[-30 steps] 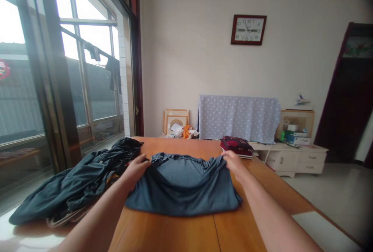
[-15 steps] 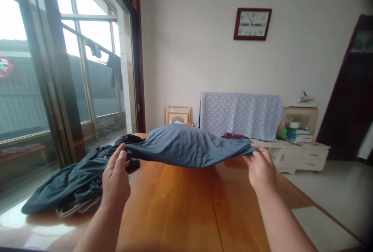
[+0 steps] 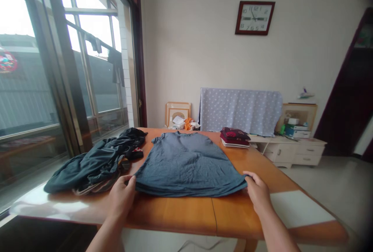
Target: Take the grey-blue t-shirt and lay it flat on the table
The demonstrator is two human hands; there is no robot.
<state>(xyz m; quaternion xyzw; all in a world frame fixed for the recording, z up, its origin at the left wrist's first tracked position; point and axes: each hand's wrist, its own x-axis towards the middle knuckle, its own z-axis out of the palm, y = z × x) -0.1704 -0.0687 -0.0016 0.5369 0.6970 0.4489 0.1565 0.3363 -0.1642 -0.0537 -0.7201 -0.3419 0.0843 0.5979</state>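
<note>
A blue-grey T-shirt (image 3: pixel 189 164) lies spread over the wooden table (image 3: pixel 180 211), its neck at the far side and its hem toward me. My left hand (image 3: pixel 124 193) pinches the hem's left corner between thumb and fingers. At the opposite corner, my right hand (image 3: pixel 256 189) is closed on the hem as well. The cloth is stretched between both hands, with some wrinkles across its middle. Its left sleeve looks bunched near the shoulder.
Dark clothes (image 3: pixel 96 162) are heaped at the table's left. A stack of folded clothes (image 3: pixel 235 138) sits at the far right. Behind stand a cloth-covered piece with white dots (image 3: pixel 240 112) and a white cabinet (image 3: pixel 309 153). A window (image 3: pixel 96 69) is on the left.
The T-shirt was billowing in the air and has come down flat onto the table. Both hands have lowered toward me, still holding the hem. The folded stack shows more fully.
</note>
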